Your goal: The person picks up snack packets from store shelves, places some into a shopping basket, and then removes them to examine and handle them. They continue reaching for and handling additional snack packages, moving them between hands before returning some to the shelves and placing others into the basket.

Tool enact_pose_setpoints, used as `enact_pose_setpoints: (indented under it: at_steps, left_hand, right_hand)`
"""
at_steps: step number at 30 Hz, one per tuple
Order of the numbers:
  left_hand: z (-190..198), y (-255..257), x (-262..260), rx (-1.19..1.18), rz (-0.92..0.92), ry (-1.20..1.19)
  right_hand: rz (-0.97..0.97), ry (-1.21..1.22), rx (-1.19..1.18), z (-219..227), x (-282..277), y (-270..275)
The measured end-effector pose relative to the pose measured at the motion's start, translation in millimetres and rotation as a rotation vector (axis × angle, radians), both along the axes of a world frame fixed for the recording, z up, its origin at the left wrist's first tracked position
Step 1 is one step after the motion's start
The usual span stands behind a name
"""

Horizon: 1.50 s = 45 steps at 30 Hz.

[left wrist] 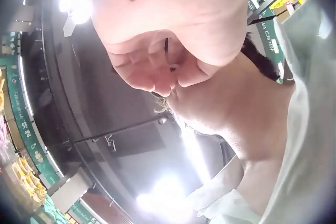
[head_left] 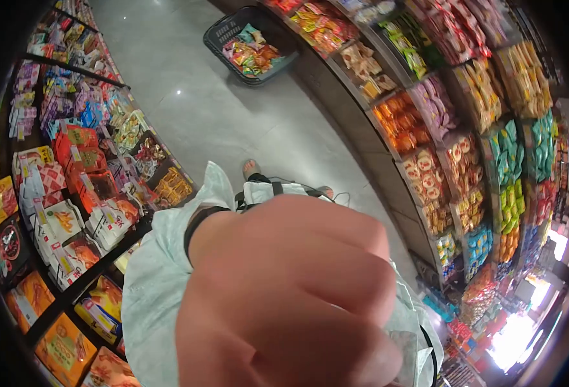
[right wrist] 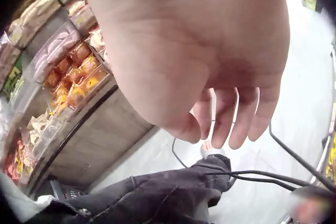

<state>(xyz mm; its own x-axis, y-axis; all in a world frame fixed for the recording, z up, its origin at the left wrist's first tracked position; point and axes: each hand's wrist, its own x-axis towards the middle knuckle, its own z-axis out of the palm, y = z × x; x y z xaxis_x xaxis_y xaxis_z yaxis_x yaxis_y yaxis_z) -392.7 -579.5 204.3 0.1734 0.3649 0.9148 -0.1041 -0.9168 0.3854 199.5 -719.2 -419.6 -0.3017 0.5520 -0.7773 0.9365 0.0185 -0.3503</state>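
Observation:
My left hand (head_left: 291, 284) is raised close in front of the head camera, its back filling the lower middle of the head view. The left wrist view shows that left hand (left wrist: 168, 29) with fingers curled in toward the palm beside the person's face, and no held thing shows in it. My right hand (right wrist: 210, 61) hangs low with loosely bent fingers and nothing in them. Behind its fingers are dark trousers (right wrist: 152, 198) and a thin dark cord (right wrist: 294, 153).
A dark shopping basket (head_left: 226, 29) with several colourful snack packets (head_left: 252, 58) stands on the grey floor (head_left: 168, 71). Shelves of bagged snacks (head_left: 400, 122) line the right side. Packaged foods (head_left: 113, 219) fill the left shelves. A foot (head_left: 251, 169) shows below the shirt.

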Motion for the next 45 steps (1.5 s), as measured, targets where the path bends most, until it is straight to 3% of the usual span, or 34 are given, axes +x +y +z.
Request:
enact_pose_setpoints:
  at_steps: [1,4,5,7,8,9,12,16,17,20,23,24,25,27,28,29,31,34,37,39,41,42,43,44,45]
  left_hand:
    - [1,-6,-22,0.013,0.039,-0.038]
    - [3,-17,-73,0.058,0.185,-0.206]
    - [1,-16,-87,0.063,0.246,-0.271]
    - [-12,-3,-112,0.002,0.373,-0.393]
    - [-26,9,-124,-0.098,0.427,-0.435]
    - [-50,25,-136,-0.259,0.479,-0.458]
    - [-157,64,-177,-0.836,0.609,-0.357]
    - [-328,66,-232,-1.313,0.774,-0.087]
    - [-360,57,-244,-1.418,0.789,-0.077]
    - [-432,19,-298,-1.6,0.852,0.243]
    - [-528,-74,-346,-1.956,0.971,0.394]
    - [-519,-90,-354,-2.088,0.918,0.708]
    - [-510,-101,-362,-2.217,0.836,0.825]
    - [-483,-119,-378,-2.524,0.686,0.72]
    - [-471,-118,-389,-2.641,0.651,0.591]
    - [-463,-109,-399,-2.713,0.64,0.454]
    - [-459,-65,-421,-2.768,0.617,0.22]
    - [-475,34,-454,-2.702,0.546,0.061]
    - [-511,164,-498,-2.585,0.45,0.115]
    - [-555,249,-526,-2.514,0.385,0.302]
    - [-604,297,-540,-2.428,0.288,0.589]
    - [-634,319,-545,-2.357,0.233,0.774]
    - [-662,337,-551,-2.277,0.176,0.951]
    - [-664,358,-556,-2.342,0.054,1.041]
    - [-643,388,-554,-2.329,0.093,1.315]
  right_hand:
    - [-0.063,0.118,0.029,-21,4,-7]
    - [-0.102,0.163,0.122,30,-63,32]
    - [-0.236,0.156,0.074,52,-92,53]
    - [-0.87,0.157,-0.137,137,-180,102]
    - [-1.025,0.144,-0.151,166,-218,122]
    - [-1.123,0.21,-0.189,153,-226,137]
    - [-1.079,0.227,-0.199,152,-274,191]
    - [-1.002,0.193,-0.24,146,-341,261]
    - [-0.984,0.175,-0.258,140,-358,279]
    - [-0.952,0.13,-0.314,107,-401,330]
    - [-0.88,0.069,-0.378,97,-453,387]
    - [-0.829,0.052,-0.392,102,-475,410]
    - [-0.779,0.044,-0.396,102,-499,441]
    - [-0.658,0.266,-0.432,53,-515,499]
    - [-0.553,0.269,-0.288,50,-536,528]
    - [-0.446,0.264,-0.148,59,-556,553]
    - [-0.609,0.491,-0.099,85,-600,594]
    - [-0.661,0.565,-0.07,139,-647,636]
    - [-0.586,0.472,0.016,113,-658,645]
    - [-0.471,0.405,0.139,77,-661,635]
    - [-0.382,0.274,0.094,81,-679,628]
    - [-0.391,0.231,0.076,56,-681,623]
    - [-0.481,0.215,0.032,74,-703,625]
    - [-0.475,0.196,-0.001,65,-714,626]
    - [-0.466,0.179,-0.031,49,-723,630]
